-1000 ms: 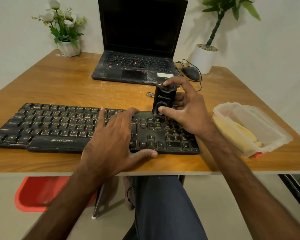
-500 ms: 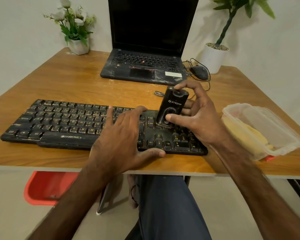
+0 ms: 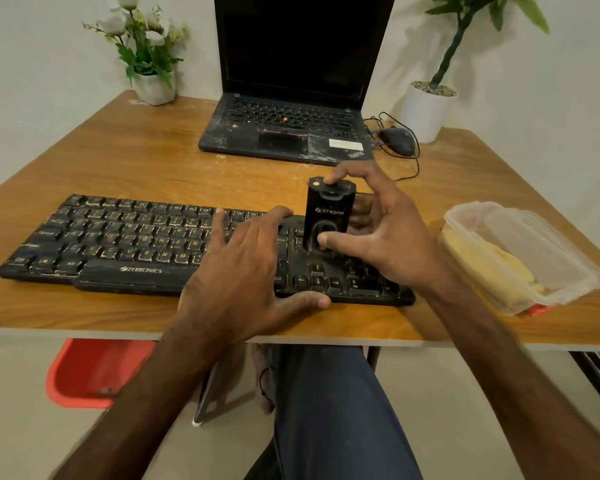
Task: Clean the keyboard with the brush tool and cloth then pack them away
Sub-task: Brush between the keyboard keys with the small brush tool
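A: Keyboard?

B: Black keyboard (image 3: 118,237), lying lengthwise along the near edge of the wooden table (image 3: 153,161). Worn key legends, pale specks on the caps.

A: Left hand?

B: Left hand (image 3: 243,271) lies flat on the keys right of the middle, fingers straight and slightly spread. The thumb rests along the keyboard's front edge. It grips nothing, only presses down.

A: Right hand?

B: Right hand (image 3: 388,237) holds the brush tool (image 3: 328,216). The thumb is on its lower front face, the forefinger is curled over the top, and the other fingers are behind it.

A: Position of the tool?

B: A black block, upright, with its lower end on the keys just above the arrow cluster, right of the left hand. The bristles are hidden underneath, so I cannot tell their contact.

A: Cloth?

B: Yellow cloth (image 3: 492,268) is folded inside a clear plastic container (image 3: 520,254) at the table's right side, apart from the keyboard. I cannot tell whether the lid is sealed.

A: Else on the table?

B: An open laptop (image 3: 291,126) at the far side, screen dark. A wired mouse (image 3: 397,140) is just right of it. There is a white pot of flowers (image 3: 153,86) in the far-left corner and a white plant pot (image 3: 426,109) at the far right. A red plastic item (image 3: 90,372) is on the floor under the table, left of the person's knee
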